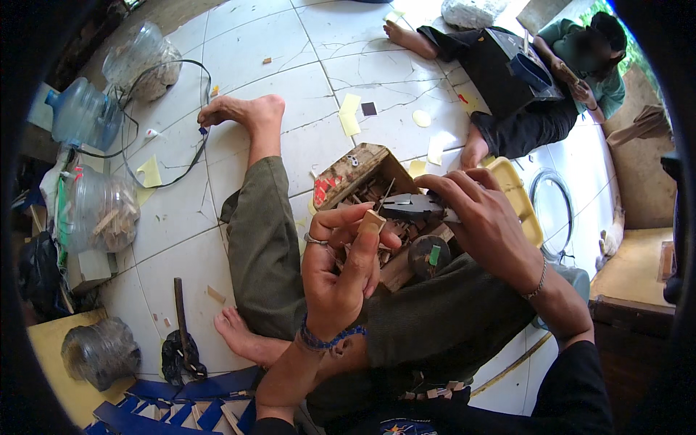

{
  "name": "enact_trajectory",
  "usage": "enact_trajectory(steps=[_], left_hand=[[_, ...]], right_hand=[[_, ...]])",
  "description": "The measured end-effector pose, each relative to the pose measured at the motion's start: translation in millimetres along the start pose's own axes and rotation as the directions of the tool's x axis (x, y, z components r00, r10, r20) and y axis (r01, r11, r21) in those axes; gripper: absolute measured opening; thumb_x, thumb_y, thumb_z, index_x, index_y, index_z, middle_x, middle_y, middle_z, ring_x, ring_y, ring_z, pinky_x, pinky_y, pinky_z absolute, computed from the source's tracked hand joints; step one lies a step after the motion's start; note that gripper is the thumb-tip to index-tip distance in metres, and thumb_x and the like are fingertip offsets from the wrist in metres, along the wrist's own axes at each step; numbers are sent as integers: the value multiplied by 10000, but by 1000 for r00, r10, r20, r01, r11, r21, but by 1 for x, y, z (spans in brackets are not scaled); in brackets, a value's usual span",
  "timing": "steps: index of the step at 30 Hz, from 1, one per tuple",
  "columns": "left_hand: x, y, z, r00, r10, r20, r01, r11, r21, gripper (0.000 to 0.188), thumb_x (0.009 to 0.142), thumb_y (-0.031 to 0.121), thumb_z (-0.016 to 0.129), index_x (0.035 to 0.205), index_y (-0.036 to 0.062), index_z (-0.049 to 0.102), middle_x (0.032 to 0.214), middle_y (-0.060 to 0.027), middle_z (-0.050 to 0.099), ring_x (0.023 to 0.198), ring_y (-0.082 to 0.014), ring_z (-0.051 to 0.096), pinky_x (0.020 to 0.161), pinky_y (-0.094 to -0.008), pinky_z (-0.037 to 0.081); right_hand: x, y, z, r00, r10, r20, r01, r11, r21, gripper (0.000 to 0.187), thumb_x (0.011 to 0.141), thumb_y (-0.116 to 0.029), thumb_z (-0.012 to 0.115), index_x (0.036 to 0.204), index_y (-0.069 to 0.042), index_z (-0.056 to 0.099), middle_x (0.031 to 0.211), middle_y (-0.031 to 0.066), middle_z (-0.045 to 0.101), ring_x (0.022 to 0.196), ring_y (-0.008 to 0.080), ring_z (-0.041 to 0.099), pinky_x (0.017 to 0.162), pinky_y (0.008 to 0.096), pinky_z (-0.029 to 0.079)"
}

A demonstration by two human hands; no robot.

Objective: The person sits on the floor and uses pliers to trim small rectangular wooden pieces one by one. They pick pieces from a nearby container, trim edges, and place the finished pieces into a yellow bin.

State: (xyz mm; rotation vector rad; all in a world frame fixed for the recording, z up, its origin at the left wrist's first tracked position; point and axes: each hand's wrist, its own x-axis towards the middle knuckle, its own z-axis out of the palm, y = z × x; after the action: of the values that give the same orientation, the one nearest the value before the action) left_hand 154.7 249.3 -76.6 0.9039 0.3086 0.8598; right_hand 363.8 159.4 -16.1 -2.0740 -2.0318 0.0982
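Note:
My left hand [339, 272] pinches a small light wooden block [373, 220] between thumb and fingers. In my right hand [484, 221] is a pair of pliers [412, 206], its jaws pointing left just beside the block. A thin wire or pin [386, 194] stands up near the block and the plier jaws; I cannot tell whether the jaws grip it. Below my hands, between my legs, sits an open wooden box [373, 161] filled with small wood pieces. A dark round-ended object [429, 255] with a green mark lies at its near right, by my thigh.
A yellow tray [518, 199] and coiled wire [551, 210] lie right of the box. Another person [598, 69] sits at the far right with a black box [500, 69]. Plastic jugs [85, 112] and a container of wood scraps [98, 210] stand left. Blue slats [167, 413] lie at lower left.

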Motion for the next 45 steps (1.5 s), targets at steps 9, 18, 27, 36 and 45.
enact_trajectory(steps=[9, 18, 27, 36, 45], left_hand=[[0, 2, -2, 1000, 1, 4, -1, 999, -45, 287, 1097, 134, 565, 1353, 15, 508, 1023, -156, 726, 517, 6, 443, 457, -157, 363], [4, -8, -19, 989, 150, -4, -131, 877, 463, 361, 999, 158, 749, 1318, 19, 654, 1057, -63, 743, 754, -21, 566, 646, -203, 463], [1, -5, -15, 956, 289, 46, -257, 756, 602, 370, 962, 83, 765, 1323, 31, 706, 1111, -101, 763, 954, -114, 702, 795, -258, 548], [-2, -9, -12, 955, 297, 23, -257, 781, 569, 400, 965, 57, 752, 1362, 44, 697, 1091, -70, 743, 840, -61, 641, 699, -219, 509], [-1, -13, -10, 940, 342, 2, -294, 806, 513, 395, 968, 50, 746, 1360, 31, 694, 1032, -51, 725, 786, -37, 588, 653, -202, 475]], right_hand=[[2, -9, 0, 999, 23, 31, -23, 1000, -12, 632, 814, 21, 692, 1396, -179, 544, 1078, 77, 642, 981, 253, 661, 989, 420, 432], [-1, -8, -1, 998, 37, 50, -32, 995, -94, 582, 839, -32, 723, 1371, -199, 553, 1060, 65, 644, 960, 268, 665, 975, 409, 436], [-2, -12, -5, 1000, 4, -25, -5, 999, -40, 606, 840, -7, 705, 1386, -212, 540, 1051, 75, 643, 836, 262, 701, 1010, 410, 424], [-5, -13, -9, 998, 3, -63, -7, 998, -56, 652, 831, 27, 695, 1412, -216, 525, 1068, 63, 635, 890, 243, 704, 1016, 434, 432], [-3, -15, -6, 998, 5, -59, -10, 995, -101, 619, 864, 8, 693, 1411, -225, 522, 1059, 64, 624, 874, 248, 708, 1022, 448, 440]])
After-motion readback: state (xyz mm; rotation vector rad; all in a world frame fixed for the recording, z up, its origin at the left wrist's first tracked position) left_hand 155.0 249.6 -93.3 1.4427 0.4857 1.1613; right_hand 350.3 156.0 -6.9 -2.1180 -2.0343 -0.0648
